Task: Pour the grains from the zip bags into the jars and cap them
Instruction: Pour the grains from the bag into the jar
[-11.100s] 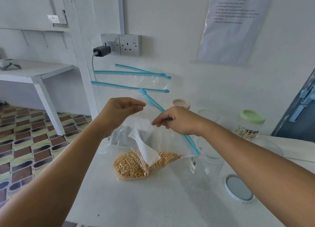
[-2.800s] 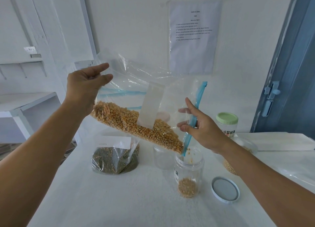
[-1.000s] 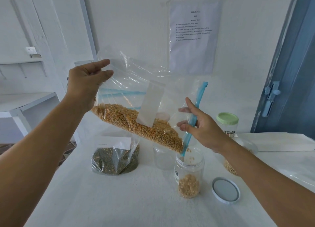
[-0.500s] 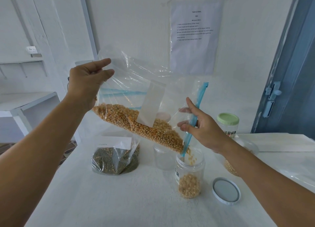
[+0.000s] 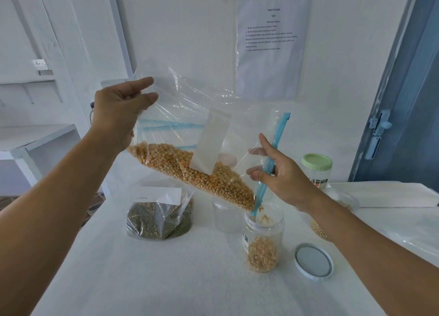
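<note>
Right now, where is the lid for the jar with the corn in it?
The lid lies flat on the white table, just right of the corn jar, under the right forearm.

White wall [image 5: 190, 30], taped printed sheet [image 5: 270, 45], blue door [image 5: 403, 102], white side table [image 5: 35, 135], patterned floor [image 5: 95, 197].

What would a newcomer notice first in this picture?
First, the tilted bag of yellow kernels in the centre, with the left hand lifting its bottom and the right hand pinching its blue zip edge. Its low corner spills kernels into the open jar below. The lid lies right of the jar, and a bag of dark grain lies to its left.
</note>
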Motion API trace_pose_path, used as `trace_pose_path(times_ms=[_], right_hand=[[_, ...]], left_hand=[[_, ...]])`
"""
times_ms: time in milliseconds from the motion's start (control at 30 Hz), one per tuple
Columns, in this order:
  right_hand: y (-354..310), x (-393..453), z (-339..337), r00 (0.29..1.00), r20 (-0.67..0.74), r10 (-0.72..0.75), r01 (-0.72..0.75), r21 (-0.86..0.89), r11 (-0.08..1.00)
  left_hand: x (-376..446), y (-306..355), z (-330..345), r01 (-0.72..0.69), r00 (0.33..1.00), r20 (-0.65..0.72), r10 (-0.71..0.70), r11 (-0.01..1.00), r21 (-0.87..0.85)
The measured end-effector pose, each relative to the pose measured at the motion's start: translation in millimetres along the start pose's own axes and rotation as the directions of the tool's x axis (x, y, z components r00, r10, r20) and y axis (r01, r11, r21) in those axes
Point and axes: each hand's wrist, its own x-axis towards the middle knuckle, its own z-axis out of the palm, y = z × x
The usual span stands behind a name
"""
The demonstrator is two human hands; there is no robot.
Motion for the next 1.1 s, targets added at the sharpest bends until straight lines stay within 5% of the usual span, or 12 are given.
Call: trace_pose_path(times_ms=[1100], right_hand=[[9,-8,-2,0.999,-0.026,0.047,-0.046,0.017,0.999]], left_hand=[[5,-7,16,0.008,0.999,0.036,-0.005,0.996,-0.09]])
